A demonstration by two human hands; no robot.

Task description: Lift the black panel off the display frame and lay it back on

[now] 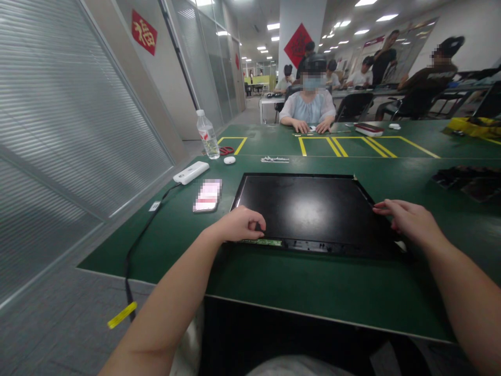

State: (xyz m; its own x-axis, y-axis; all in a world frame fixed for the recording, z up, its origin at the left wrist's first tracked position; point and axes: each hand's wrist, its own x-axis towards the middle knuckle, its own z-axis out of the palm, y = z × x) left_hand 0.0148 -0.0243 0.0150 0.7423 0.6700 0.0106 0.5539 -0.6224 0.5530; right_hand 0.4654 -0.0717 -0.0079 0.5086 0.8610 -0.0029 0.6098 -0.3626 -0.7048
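left hand (240, 224): forearm extended, fingers curled | right hand (410, 219): palm down, fingers straight

Green surface (274, 292) with yellow lines (418, 147) farther off; blinded glass wall (58, 130) on the left, grey floor (50, 324), ceiling lights (386, 17) far overhead.

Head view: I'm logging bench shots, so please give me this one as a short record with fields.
surface: green table
main thing: black panel, lying flat
left hand: curled on the panel's near left corner
right hand: fingers stretched, on the panel's right edge
left of panel: phone, white box, bottle
across: seated person, hands on the table
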